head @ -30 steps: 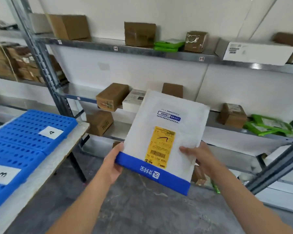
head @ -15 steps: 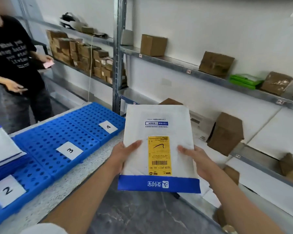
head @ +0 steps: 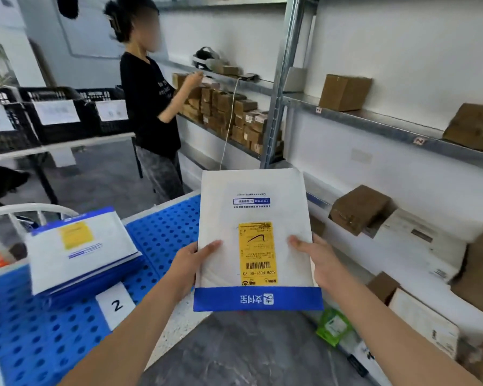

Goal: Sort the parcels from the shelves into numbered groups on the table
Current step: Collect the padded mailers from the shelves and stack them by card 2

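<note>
A flat white mailer [head: 255, 207] with a blue bottom band and a yellow barcode label is upright in front of me, over the table's near corner. My left hand [head: 188, 267] grips its left edge, thumb on the front. My right hand [head: 317, 263] grips its right edge the same way. On the table lies a blue perforated mat [head: 162, 232] with a white card marked 2 [head: 116, 305]. A stack of similar white and blue mailers [head: 81, 246] rests behind that card.
Metal shelves [head: 374, 121] on the right carry brown cardboard boxes [head: 359, 208], white boxes [head: 418, 240] and a green packet [head: 332, 325]. A person in a black shirt [head: 148, 107] stands at the far shelves. Black crates [head: 59, 115] sit on another table behind.
My view has swung left from the shelves toward the table. The mailer stays gripped in both hands and now hangs beside the card marked 2 and its stack, and the person is fully in view.
</note>
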{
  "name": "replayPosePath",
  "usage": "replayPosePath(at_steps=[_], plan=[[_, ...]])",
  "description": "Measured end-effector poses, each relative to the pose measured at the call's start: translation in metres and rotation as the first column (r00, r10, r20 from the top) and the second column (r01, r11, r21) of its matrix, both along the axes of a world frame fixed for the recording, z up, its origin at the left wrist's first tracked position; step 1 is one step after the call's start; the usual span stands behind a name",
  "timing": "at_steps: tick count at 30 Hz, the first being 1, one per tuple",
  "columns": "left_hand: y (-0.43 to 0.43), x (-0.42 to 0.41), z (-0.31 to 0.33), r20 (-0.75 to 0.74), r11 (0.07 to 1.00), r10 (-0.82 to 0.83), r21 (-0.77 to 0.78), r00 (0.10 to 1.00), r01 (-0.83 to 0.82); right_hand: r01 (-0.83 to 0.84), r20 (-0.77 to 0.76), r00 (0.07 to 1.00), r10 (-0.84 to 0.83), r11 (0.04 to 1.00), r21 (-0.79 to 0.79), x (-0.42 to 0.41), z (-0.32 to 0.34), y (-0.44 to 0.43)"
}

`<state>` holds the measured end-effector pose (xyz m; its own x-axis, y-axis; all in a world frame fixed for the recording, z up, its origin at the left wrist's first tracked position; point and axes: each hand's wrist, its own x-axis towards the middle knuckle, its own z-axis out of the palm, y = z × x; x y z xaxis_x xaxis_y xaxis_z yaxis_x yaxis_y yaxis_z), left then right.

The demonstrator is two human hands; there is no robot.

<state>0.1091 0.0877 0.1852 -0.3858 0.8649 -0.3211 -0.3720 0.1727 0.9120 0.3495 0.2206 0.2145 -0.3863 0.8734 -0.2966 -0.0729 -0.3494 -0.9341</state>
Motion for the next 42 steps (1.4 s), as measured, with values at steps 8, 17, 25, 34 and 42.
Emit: replayPosePath(at_steps=[8, 17, 25, 34, 42], plan=[[0.012, -0.050, 0.011, -0.091, 0.978, 0.209, -0.002, 0.974, -0.210, -0.141, -0.011, 0.990, 0.141, 0.990, 0.011, -0.078, 0.006, 0.049], [0.034, -0.087, 0.022, -0.158, 0.896, 0.428, -0.054, 0.890, -0.441, -0.340, 0.030, 0.940, 0.339, 0.938, 0.061, -0.165, 0.007, 0.119], [0.033, -0.121, 0.013, -0.205, 0.796, 0.559, -0.139, 0.804, -0.589, -0.537, 0.058, 0.843, 0.535, 0.841, 0.057, -0.235, -0.012, 0.141], [0.010, -0.167, -0.013, -0.310, 0.645, 0.647, -0.264, 0.697, -0.717, -0.690, 0.145, 0.718, 0.681, 0.723, 0.021, -0.319, -0.031, 0.128], [-0.026, -0.256, -0.037, -0.398, 0.591, 0.615, -0.339, 0.681, -0.732, -0.741, 0.241, 0.648, 0.723, 0.671, -0.021, -0.418, -0.060, 0.097]])
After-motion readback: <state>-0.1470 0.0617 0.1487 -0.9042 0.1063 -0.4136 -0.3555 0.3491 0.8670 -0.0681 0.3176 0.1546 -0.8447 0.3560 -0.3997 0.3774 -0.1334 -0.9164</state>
